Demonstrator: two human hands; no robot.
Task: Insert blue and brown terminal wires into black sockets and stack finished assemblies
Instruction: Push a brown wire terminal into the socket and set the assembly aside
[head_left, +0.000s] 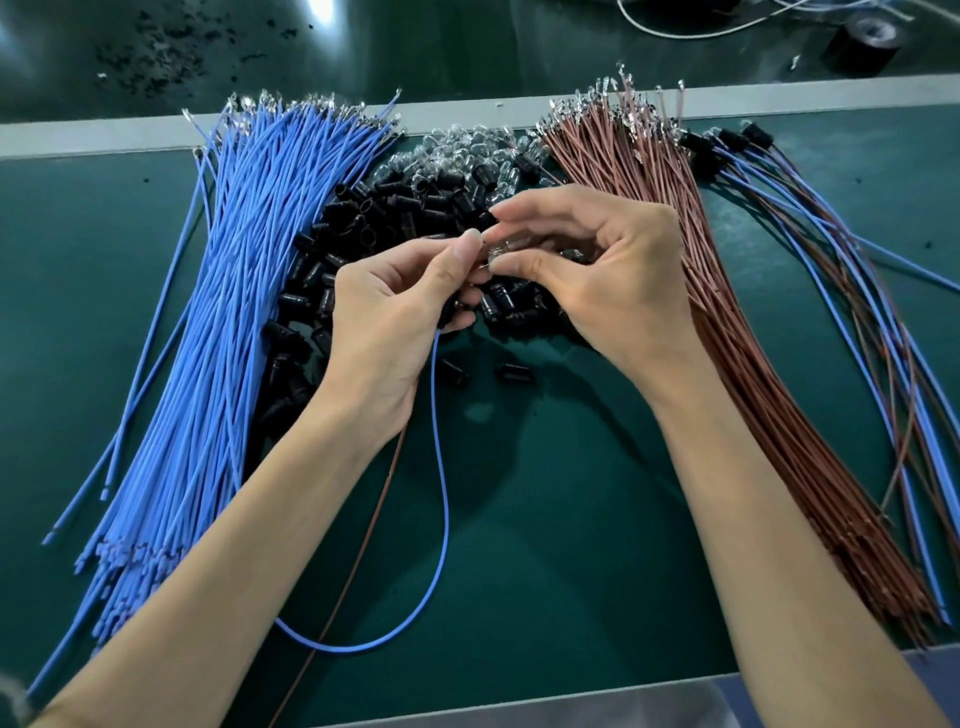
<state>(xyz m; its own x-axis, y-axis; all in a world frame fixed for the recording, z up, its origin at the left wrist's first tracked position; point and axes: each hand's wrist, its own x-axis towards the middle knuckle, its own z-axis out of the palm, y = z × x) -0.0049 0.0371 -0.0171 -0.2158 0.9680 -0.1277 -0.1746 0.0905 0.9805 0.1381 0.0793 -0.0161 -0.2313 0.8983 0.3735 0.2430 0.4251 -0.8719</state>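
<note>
While left grip (395, 312) pinches, blue wire (442, 467) hangs below.

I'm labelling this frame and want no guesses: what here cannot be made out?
All in the head view.
1. Small clear part pinched by the right hand: fingertips cover most of it, so unidentifiable.
2. End of the single blue wire gripped by the left hand: curled fingers hide whether it sits in a socket.
3. Dark round roll, top right: blurred.
4. Black specks, top left: too small.
</note>
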